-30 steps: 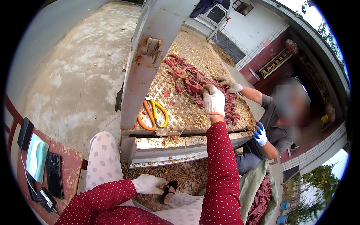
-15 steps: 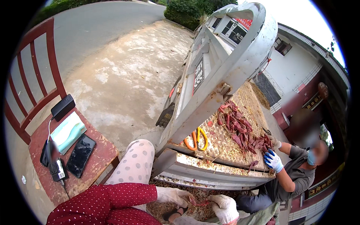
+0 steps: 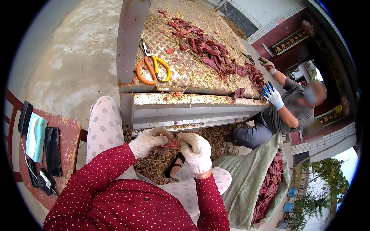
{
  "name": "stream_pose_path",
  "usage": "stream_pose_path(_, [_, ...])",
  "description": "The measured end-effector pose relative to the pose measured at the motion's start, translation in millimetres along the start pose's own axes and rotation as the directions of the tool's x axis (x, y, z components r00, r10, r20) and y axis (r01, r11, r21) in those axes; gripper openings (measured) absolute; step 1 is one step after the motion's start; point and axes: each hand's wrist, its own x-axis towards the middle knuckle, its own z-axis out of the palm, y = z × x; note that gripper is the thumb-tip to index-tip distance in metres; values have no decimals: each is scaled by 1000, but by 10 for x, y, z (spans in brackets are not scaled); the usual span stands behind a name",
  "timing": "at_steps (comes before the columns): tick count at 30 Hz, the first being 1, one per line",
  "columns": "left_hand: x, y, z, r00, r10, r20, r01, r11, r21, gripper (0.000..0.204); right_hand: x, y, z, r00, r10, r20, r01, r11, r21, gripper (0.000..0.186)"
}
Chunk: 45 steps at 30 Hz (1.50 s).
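Note:
My left hand (image 3: 151, 142), in a white knit glove, is closed on a dried red chili pepper (image 3: 172, 144) above my lap. My right hand (image 3: 197, 153), gloved the same way, has its fingers pinched at the chili's other end; the exact grip is partly hidden. Ahead on the truck bed (image 3: 158, 25) lies a spread of dried red chilies (image 3: 208, 50). Scissors (image 3: 147, 69) with one orange and one yellow handle rest near the bed's edge. An open green sack (image 3: 243, 173) filled with dried chilies stands at my right.
Across the bed's right corner sits a co-worker (image 3: 283, 111) in a mask and gloves, both hands raised. At left, a red wooden chair (image 3: 69, 142) bears a phone (image 3: 53, 150), a tissue pack (image 3: 36, 136) and black devices. Stalks (image 3: 154, 169) litter the ground below.
My view has swung down and right, bringing the scissors and sack fully into sight. My hands stay together at the chili. The co-worker's hands have come away from the chili pile, fingers spread.

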Motion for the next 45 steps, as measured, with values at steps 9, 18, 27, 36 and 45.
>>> stream_pose_path(9, [7, 57, -128, 993, 120, 14, -120, 992, -40, 41, -73, 110, -115, 991, 120, 59, -126, 985, 117, 20])
stream_pose_path(18, [-21, 184, -167, 965, 182, 190, -239, 908, 344, 63, -67, 96, -84, 979, 147, 142, -172, 969, 180, 21])
stream_pose_path(27, [43, 170, -254, 945, 94, 315, -48, 987, -151, 108, -67, 72, -81, 968, 165, 187, -196, 967, 164, 23])
stream_pose_path(36, [-67, 138, -56, 948, -52, 314, -8, 982, 188, 58, 13, 17, 166, 978, 1, 210, -13, 998, 55, 22])
stream_pose_path(45, [-41, 70, -86, 995, 25, 97, -74, 843, 533, 34, -209, 152, 403, 977, 211, 22, -211, 952, 224, 28])
